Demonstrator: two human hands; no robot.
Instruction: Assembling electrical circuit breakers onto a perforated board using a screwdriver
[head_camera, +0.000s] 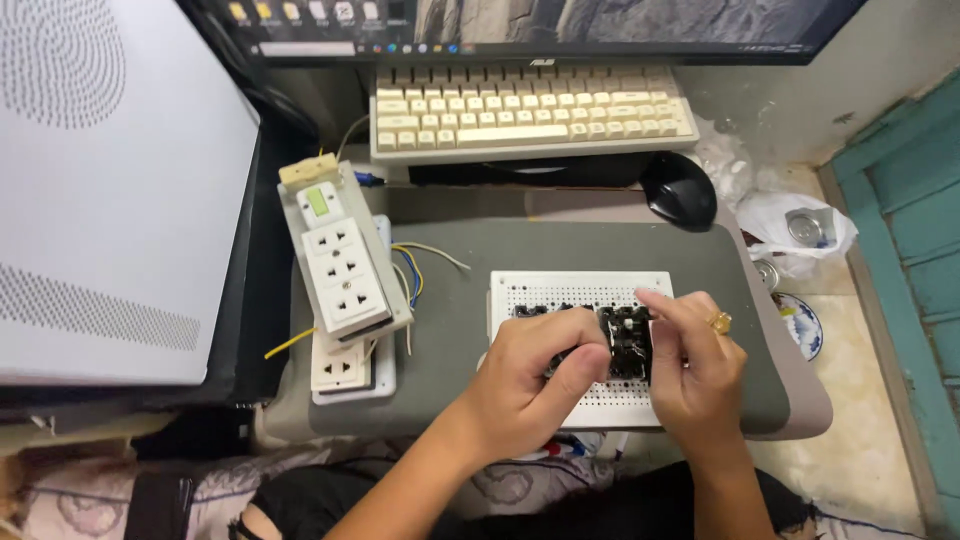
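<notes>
A white perforated board lies on a grey mat, with small black components along its upper rows. My left hand rests on the board's lower left, thumb and fingers pinching a black component from the left. My right hand, a gold ring on one finger, grips the same black component from the right and top. Both hands hide much of the board's middle.
A white power strip with coloured wires and a smaller socket plate sit at the mat's left. A cream keyboard, black mouse and monitor lie behind. A white computer case stands left; a plastic bag lies right.
</notes>
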